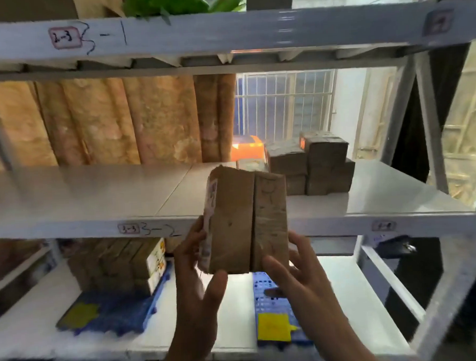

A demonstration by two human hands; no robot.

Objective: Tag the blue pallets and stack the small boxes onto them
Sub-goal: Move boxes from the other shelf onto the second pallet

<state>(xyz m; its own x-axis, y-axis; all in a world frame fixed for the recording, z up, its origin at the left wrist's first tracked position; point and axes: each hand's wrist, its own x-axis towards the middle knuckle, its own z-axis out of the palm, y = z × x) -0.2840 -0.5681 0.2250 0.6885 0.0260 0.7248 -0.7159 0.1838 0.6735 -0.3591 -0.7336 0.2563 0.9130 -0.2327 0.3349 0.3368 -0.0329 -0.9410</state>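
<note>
Two small brown cardboard boxes (246,221) are pressed side by side between my hands, in front of the middle shelf's edge. My left hand (200,273) grips the left box. My right hand (294,276) holds the right one. On the lower shelf lie two blue pallets. The left pallet (119,310) carries a yellow tag (79,313) and several small boxes (125,262) at its back. The right pallet (273,305) carries a yellow tag (272,326) and is partly hidden by my right hand.
More small brown boxes (310,162) are stacked on the middle shelf (94,193), with an orange box (246,146) behind them. Large wrapped brown bundles (96,121) stand at the back left. White rack uprights (433,131) frame the right side.
</note>
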